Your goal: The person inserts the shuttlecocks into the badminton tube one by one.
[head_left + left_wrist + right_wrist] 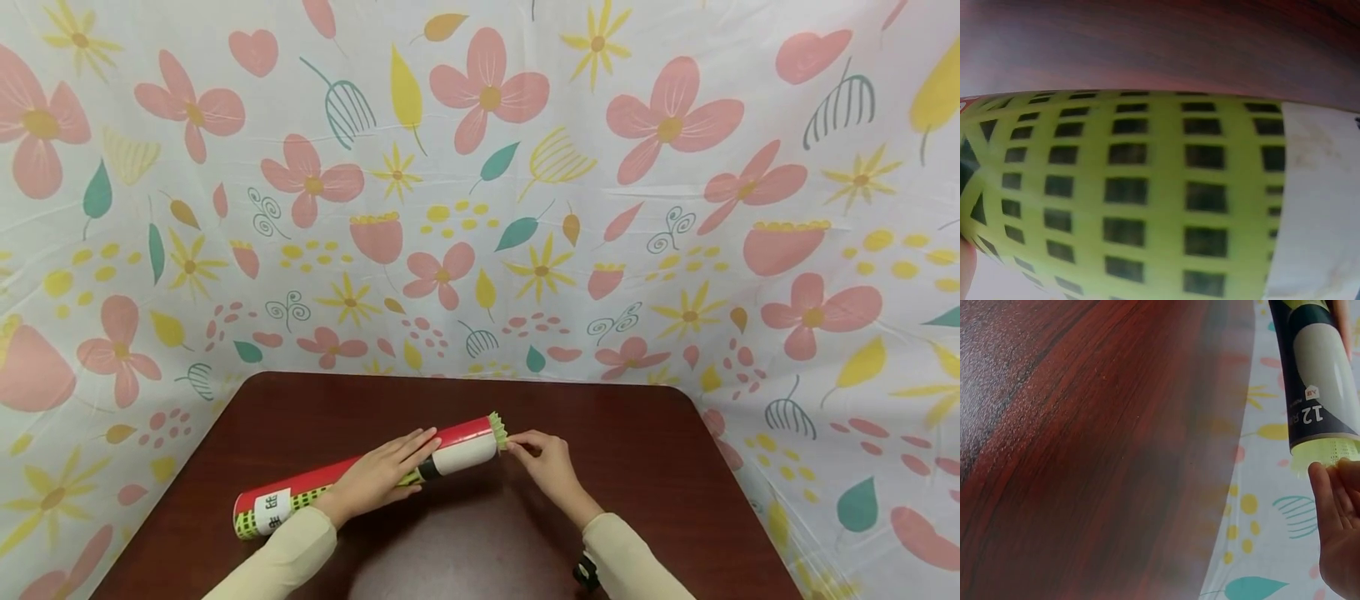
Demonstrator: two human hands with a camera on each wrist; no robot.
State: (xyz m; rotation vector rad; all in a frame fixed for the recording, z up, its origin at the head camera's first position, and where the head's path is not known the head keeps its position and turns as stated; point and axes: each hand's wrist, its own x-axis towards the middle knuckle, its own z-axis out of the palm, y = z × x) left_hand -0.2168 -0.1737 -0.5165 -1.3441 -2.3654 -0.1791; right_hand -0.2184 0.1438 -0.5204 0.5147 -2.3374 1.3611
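A long red, white and green-checked shuttlecock tube (461, 433) lies at a slant on the dark table. My left hand (382, 475) grips its middle, fingers over the top and thumb along the near side. From the tube's right end sticks the frilled yellow-green skirt of a shuttlecock (497, 429). My right hand (551, 467) pinches the skirt's edge between thumb and fingertips. In the right wrist view, the shuttlecock (1325, 453) shows its meshed rim just outside the tube mouth; the rest of it is hidden inside. The tube's checked side (1166, 187) fills most of the left wrist view.
The dark wood-grain table (600, 433) has rounded far corners. A white cloth (517, 208) printed with flowers and leaves hangs behind it and on both sides. A white label (272, 508) with dark characters is stuck near the tube's left end.
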